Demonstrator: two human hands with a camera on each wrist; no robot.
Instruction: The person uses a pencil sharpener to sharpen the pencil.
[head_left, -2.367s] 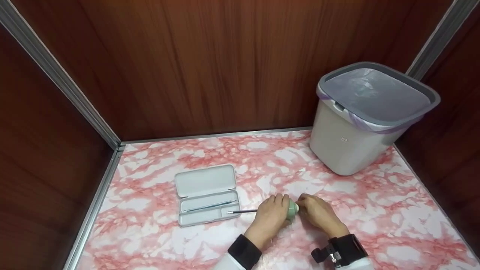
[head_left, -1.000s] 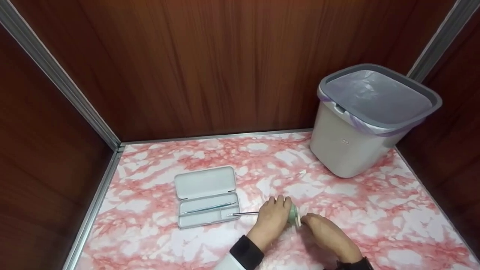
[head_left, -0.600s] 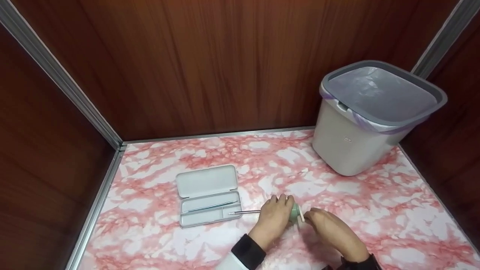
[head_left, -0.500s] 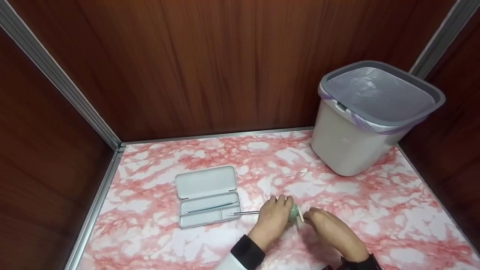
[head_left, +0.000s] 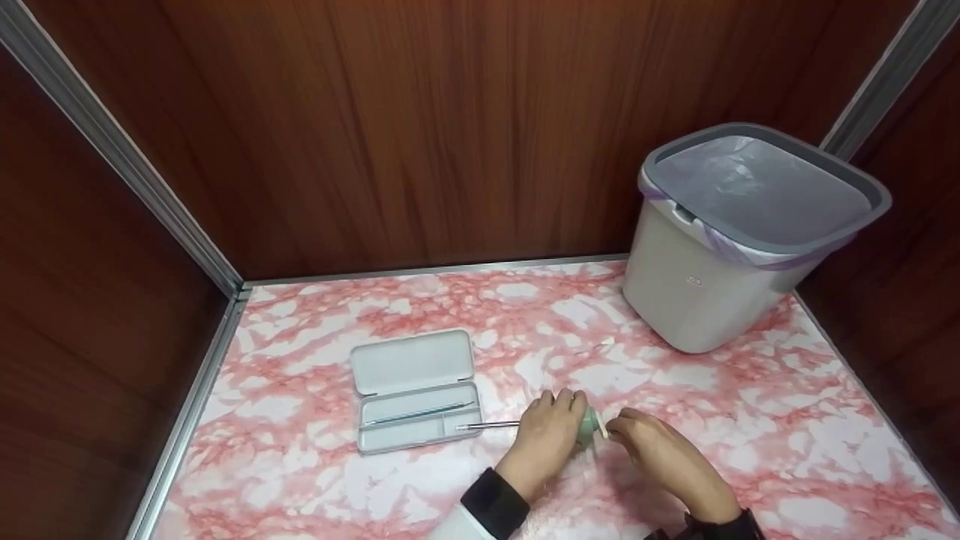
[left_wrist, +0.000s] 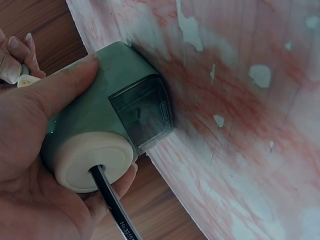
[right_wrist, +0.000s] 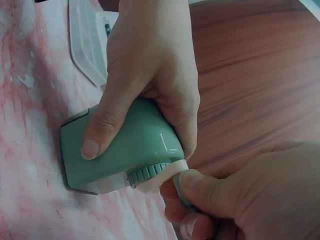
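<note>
My left hand (head_left: 547,435) grips a green crank pencil sharpener (left_wrist: 120,70), thumb across its body. In the left wrist view, a black pencil (left_wrist: 114,205) sticks out of the round cream front (left_wrist: 75,162), its tip hidden inside. A dark see-through shavings drawer (left_wrist: 142,112) shows beside it. At the opposite end, my right hand (head_left: 664,454) pinches the small green knob (right_wrist: 181,191) of the cream crank arm (right_wrist: 162,177) between thumb and fingers. From the head view, the pencil's far end lies over the right end of the pencil case (head_left: 412,364).
The grey case lies open, with a thin blue pencil-like stick (head_left: 420,414) in its long compartment. A lined bin (head_left: 690,277) stands at the back right. A small white scrap (head_left: 607,342) lies on the marbled table (head_left: 300,420). Brown panels (head_left: 420,135) enclose the table.
My right hand has shifted along with the crank, which stands at a different angle than before. My left hand keeps its grip on the sharpener, nearly in place.
</note>
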